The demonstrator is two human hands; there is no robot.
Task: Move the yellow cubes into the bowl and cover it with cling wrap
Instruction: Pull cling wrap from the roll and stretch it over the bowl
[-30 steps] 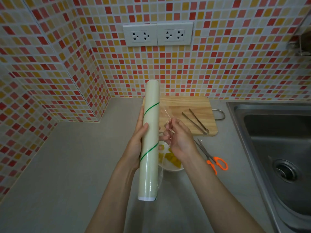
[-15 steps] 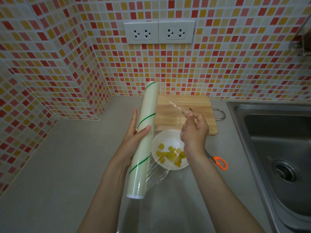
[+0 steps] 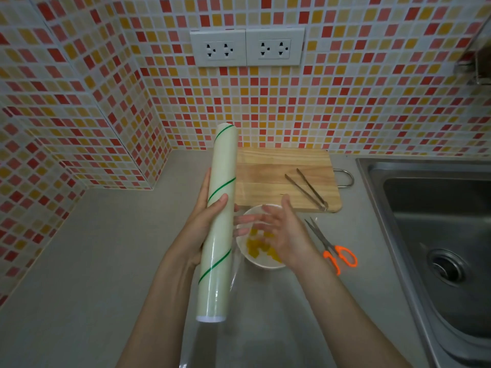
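Cling wrap point(image 3: 218, 221), one pale roll with green spiral stripes, is gripped around its middle by the left hand point(image 3: 203, 224), above the counter point(image 3: 93, 261). One white bowl point(image 3: 261, 262) near the counter's middle is partly hidden by the right hand point(image 3: 279, 232), fingers spread and blurred. Yellow cubes point(image 3: 256, 248) inside cannot be counted. One cutting board point(image 3: 281, 179) carries one pair of tongs point(image 3: 308, 189); one pair of scissors point(image 3: 332, 248) is seen beside the sink point(image 3: 425, 235).

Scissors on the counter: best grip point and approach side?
Take the scissors by the orange handle loops at the near end, coming from above on the sink side. They lie flat, blades pointing toward the cutting board, and the right hand crowds the bowl side.
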